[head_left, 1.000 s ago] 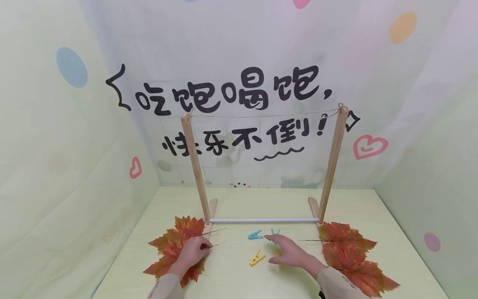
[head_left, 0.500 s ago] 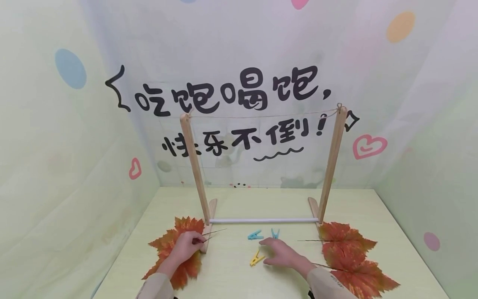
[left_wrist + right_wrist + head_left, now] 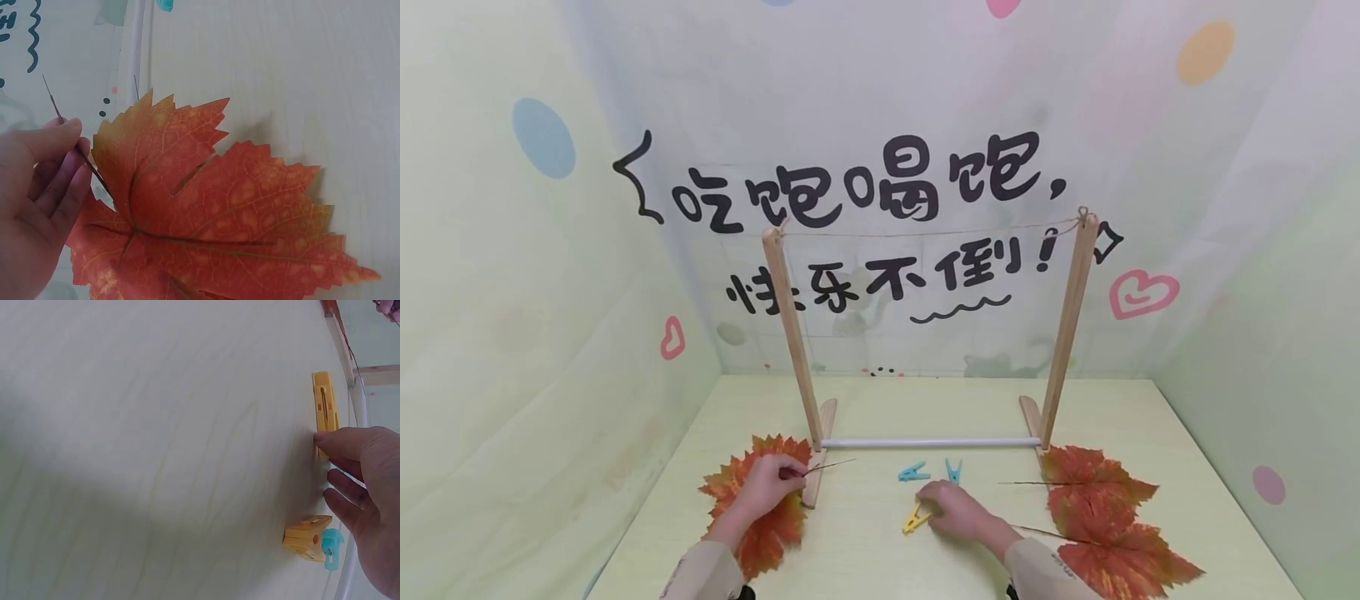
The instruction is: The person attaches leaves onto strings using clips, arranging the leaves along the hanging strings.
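My left hand (image 3: 767, 485) pinches the thin dark stem (image 3: 95, 170) of a red-orange artificial maple leaf (image 3: 237, 225) between thumb and fingers. The leaf's broad blade spreads beside the hand in the left wrist view. A second leaf (image 3: 760, 447) shows beyond that hand in the head view. Mid-table, my right hand (image 3: 958, 510) grips the end of a yellow clothespin (image 3: 324, 403) with thumb and fingertips. Another yellow clothespin (image 3: 306, 539) lies near the same hand, hidden under it in the head view. Two blue clothespins (image 3: 913, 472) lie just beyond.
Two wooden posts (image 3: 1070, 333) stand on feet, joined by a white rod (image 3: 928, 442) low down and a thin string (image 3: 925, 233) at the top. More maple leaves (image 3: 1093, 492) lie at the right, stems pointing inward. A printed cloth backdrop (image 3: 880, 100) surrounds the table.
The left hand shifts slightly left and away from me, now holding the leaf's stem up. The right hand moves left from near the blue clothespins, and its spread fingers come together on the yellow clothespin.
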Available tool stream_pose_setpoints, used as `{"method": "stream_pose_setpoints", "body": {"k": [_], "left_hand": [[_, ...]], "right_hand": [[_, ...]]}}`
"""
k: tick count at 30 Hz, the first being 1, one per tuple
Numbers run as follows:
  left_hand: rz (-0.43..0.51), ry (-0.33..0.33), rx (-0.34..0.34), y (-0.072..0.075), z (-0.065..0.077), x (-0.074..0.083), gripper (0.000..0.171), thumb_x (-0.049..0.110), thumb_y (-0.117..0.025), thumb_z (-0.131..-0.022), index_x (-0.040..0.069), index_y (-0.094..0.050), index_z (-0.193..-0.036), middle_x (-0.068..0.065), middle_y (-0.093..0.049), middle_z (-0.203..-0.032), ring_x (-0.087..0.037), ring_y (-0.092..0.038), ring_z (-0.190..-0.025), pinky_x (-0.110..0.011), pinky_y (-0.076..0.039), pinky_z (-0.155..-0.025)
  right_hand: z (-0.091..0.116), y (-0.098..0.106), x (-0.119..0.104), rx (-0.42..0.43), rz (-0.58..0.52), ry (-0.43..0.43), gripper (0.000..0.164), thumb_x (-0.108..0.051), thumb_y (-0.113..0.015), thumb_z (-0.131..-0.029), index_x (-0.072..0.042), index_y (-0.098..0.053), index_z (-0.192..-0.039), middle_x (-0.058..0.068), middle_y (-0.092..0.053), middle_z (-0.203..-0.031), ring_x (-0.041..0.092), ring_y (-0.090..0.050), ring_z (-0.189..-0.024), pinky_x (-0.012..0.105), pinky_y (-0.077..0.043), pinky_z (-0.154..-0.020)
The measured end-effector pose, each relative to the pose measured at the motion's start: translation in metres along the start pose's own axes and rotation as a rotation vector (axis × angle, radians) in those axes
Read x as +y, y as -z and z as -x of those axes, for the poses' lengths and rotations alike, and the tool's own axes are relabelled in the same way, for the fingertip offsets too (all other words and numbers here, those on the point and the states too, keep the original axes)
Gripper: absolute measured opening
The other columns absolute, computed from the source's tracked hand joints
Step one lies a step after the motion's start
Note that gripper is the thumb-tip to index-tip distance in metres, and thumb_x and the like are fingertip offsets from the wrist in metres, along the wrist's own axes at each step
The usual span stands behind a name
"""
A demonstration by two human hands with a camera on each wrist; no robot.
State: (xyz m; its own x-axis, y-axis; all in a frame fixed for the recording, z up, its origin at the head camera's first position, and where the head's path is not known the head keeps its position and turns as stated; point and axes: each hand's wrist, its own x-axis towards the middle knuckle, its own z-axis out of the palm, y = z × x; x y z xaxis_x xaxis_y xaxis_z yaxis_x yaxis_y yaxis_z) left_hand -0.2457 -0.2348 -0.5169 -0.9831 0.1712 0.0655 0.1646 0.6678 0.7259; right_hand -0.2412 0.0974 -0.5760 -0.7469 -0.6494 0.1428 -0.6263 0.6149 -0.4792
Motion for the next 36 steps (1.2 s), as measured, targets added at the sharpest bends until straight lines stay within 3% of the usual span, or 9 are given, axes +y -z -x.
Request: {"method": "stream_pose_setpoints", "body": {"k": [7, 13, 20, 28, 36], "left_hand": [[0.023, 0.012, 0.001, 0.004, -0.002, 0.006, 0.013, -0.003, -0.067, -0.077, 0.002, -0.07, -0.088, -0.01, -0.065, -0.083, -0.014, -0.055, -0.069, -0.022, -0.05, -0.062], [0.047, -0.007, 0.018, 0.008, -0.003, 0.01, 0.014, -0.004, -0.068, -0.076, 0.007, -0.07, -0.085, -0.007, -0.065, -0.08, -0.015, -0.055, -0.069, -0.021, -0.05, -0.062], [0.056, -0.045, 0.039, 0.013, -0.011, 0.015, 0.012, -0.004, -0.068, -0.076, 0.004, -0.069, -0.084, -0.004, -0.064, -0.078, -0.014, -0.055, -0.069, -0.021, -0.05, -0.06], [0.079, -0.016, 0.077, 0.02, -0.021, 0.031, 0.012, -0.002, -0.069, -0.075, 0.003, -0.068, -0.086, -0.003, -0.065, -0.078, -0.013, -0.057, -0.069, -0.023, -0.052, -0.063], [0.189, 0.019, 0.099, 0.022, -0.028, 0.045, 0.01, -0.002, -0.068, -0.077, 0.003, -0.067, -0.085, -0.008, -0.065, -0.08, -0.017, -0.058, -0.07, -0.025, -0.054, -0.064]], "right_hand": [[0.0, -0.002, 0.001, 0.025, 0.053, 0.033, 0.026, -0.004, -0.07, -0.07, -0.004, -0.066, -0.095, 0.004, -0.066, -0.093, 0.02, -0.059, -0.09, 0.032, -0.047, -0.083], [0.001, -0.001, 0.002, 0.015, 0.018, -0.015, 0.026, -0.01, -0.072, -0.07, -0.004, -0.067, -0.094, 0.002, -0.066, -0.091, 0.016, -0.059, -0.086, 0.03, -0.048, -0.081], [0.006, 0.007, 0.002, 0.0, -0.014, -0.045, 0.026, -0.015, -0.073, -0.07, -0.005, -0.067, -0.094, 0.0, -0.066, -0.089, 0.01, -0.059, -0.083, 0.026, -0.048, -0.076], [0.009, 0.036, -0.002, -0.004, -0.012, -0.023, 0.025, -0.015, -0.072, -0.074, -0.003, -0.067, -0.096, 0.001, -0.065, -0.09, 0.012, -0.059, -0.083, 0.026, -0.049, -0.073], [0.008, 0.071, -0.01, 0.006, 0.007, 0.048, 0.024, -0.016, -0.069, -0.078, -0.002, -0.066, -0.098, 0.003, -0.064, -0.091, 0.021, -0.061, -0.086, 0.027, -0.05, -0.073]]}}
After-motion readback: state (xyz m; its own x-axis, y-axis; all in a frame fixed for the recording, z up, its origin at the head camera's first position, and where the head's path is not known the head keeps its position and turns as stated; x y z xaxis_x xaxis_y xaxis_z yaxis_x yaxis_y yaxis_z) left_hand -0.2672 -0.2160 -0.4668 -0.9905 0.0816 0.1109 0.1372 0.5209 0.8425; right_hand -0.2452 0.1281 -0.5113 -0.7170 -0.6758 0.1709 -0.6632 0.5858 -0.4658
